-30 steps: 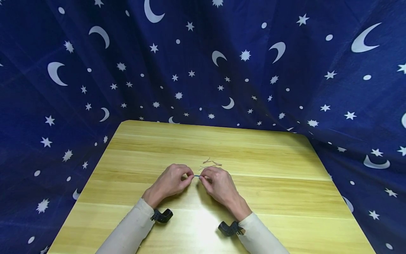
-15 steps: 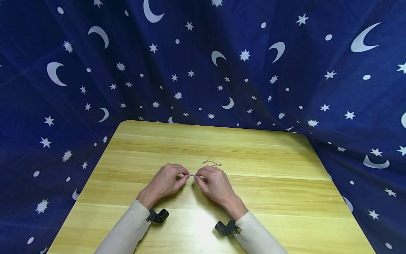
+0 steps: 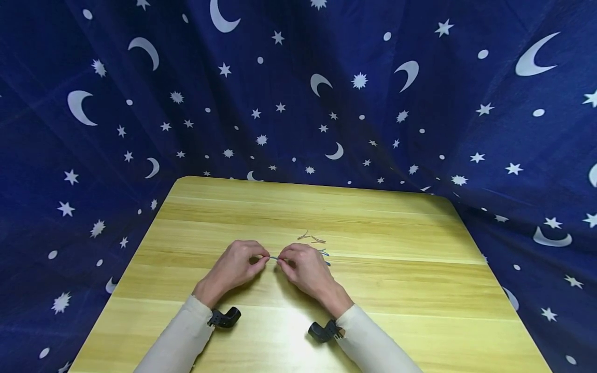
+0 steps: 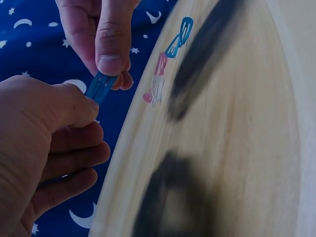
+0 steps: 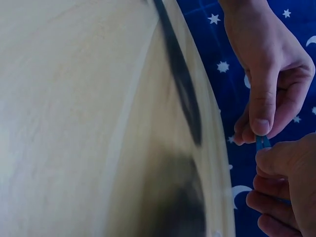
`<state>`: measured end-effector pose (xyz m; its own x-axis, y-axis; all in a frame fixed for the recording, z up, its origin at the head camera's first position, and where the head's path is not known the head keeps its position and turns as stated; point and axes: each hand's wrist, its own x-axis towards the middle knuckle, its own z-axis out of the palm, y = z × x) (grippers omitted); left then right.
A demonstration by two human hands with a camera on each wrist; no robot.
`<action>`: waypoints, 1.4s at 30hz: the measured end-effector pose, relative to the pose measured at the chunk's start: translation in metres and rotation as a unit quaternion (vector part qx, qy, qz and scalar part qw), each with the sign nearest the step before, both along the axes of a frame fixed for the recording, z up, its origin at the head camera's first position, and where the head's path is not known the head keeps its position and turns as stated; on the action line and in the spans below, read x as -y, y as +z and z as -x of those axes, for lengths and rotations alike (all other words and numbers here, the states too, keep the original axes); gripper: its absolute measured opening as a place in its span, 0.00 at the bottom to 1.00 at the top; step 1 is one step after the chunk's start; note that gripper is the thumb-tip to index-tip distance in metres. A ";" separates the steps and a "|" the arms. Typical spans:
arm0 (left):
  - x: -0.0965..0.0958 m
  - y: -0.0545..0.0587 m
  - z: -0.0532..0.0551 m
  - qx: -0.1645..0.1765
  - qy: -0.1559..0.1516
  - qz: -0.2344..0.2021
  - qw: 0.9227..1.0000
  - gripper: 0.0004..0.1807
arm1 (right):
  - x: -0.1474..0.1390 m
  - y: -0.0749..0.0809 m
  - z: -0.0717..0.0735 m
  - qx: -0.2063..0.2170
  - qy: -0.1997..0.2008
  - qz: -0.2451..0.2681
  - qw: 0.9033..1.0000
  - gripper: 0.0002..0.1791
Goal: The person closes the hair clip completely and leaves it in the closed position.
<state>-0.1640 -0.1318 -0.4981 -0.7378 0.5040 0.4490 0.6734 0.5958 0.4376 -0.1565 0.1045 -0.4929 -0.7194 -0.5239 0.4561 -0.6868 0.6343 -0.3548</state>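
A blue snap hair clip (image 4: 100,87) is held above the table between both hands. In the head view it shows as a thin blue line between the fingertips. My left hand (image 3: 237,265) pinches one end between thumb and forefinger; in the left wrist view its other fingers lie loosely bent below. The opposite end is pinched by my right hand (image 3: 305,270), thumb on top. Beyond the right hand, two more blue hair clips (image 4: 185,30) lie on the table, partly hidden by that hand in the head view. Pinkish clips (image 3: 318,240) and a whitish clip (image 4: 157,90) lie near them.
The wooden table (image 3: 396,290) spreads out under both arms. A dark blue curtain (image 3: 298,93) with moons and stars hangs behind and beside it. Black wrist mounts (image 3: 226,317) stick out from both sleeves.
Both hands have moved a little to the left, carrying the blue hair clip. Blue clips on the table now show past the right hand; the whitish clip has passed behind it.
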 end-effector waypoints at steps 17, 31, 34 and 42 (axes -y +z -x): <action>0.010 -0.009 -0.003 0.068 0.033 0.035 0.997 0.03 | 0.019 -0.017 0.000 0.030 -0.014 -0.045 0.998 0.03; 0.013 -0.021 -0.003 0.053 0.037 0.056 0.996 0.05 | 0.026 -0.021 -0.001 0.013 -0.002 -0.093 0.996 0.03; 0.013 -0.022 -0.003 0.046 0.036 0.057 0.997 0.05 | 0.027 -0.023 0.000 0.004 -0.002 -0.108 0.994 0.04; 0.014 -0.026 -0.004 0.033 0.040 0.078 0.996 0.05 | 0.029 -0.025 -0.001 -0.030 -0.007 -0.138 0.990 0.04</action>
